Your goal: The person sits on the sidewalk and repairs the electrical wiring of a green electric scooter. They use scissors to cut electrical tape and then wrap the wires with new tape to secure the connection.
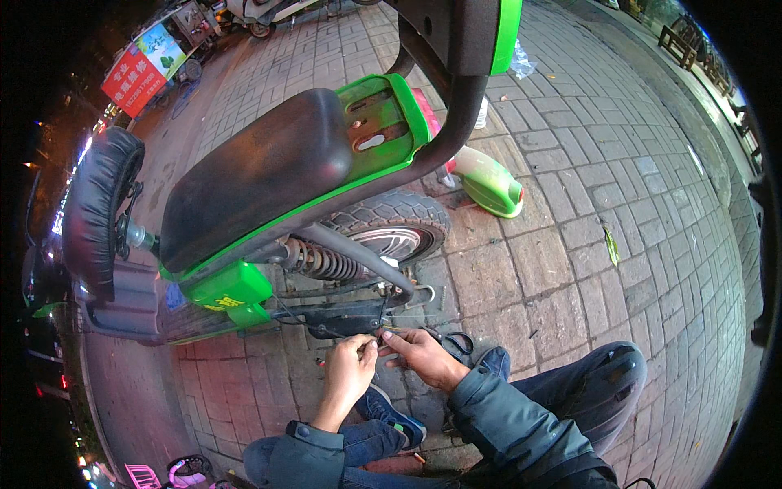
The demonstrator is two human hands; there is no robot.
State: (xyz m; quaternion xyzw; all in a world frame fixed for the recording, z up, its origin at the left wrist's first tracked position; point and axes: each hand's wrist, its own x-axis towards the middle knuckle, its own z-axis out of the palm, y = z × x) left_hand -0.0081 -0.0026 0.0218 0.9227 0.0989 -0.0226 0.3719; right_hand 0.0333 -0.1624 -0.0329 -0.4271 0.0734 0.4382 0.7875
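Observation:
My left hand (349, 376) and my right hand (425, 359) meet low beside a green and black electric scooter (252, 175). Both are closed, fingertips pinched almost together on thin wires (397, 329); the exact ends between the fingers are too small to make out. Just beyond the fingertips is a long black housing (346, 318) low on the scooter, with thin dark cables along it. Above that sit the coil spring shock absorber (326, 262) and the rear wheel (407, 232). A tool with black loop handles (458, 342) lies on the paving right of my right hand.
A loose green and white plastic cover (489, 183) rests on the brick paving (562, 244) behind the wheel. My shoe (399, 420) is below my hands. A red sign (130, 80) stands far left, a bench (678, 47) far right. Pink metalwork (143, 476) shows lower left.

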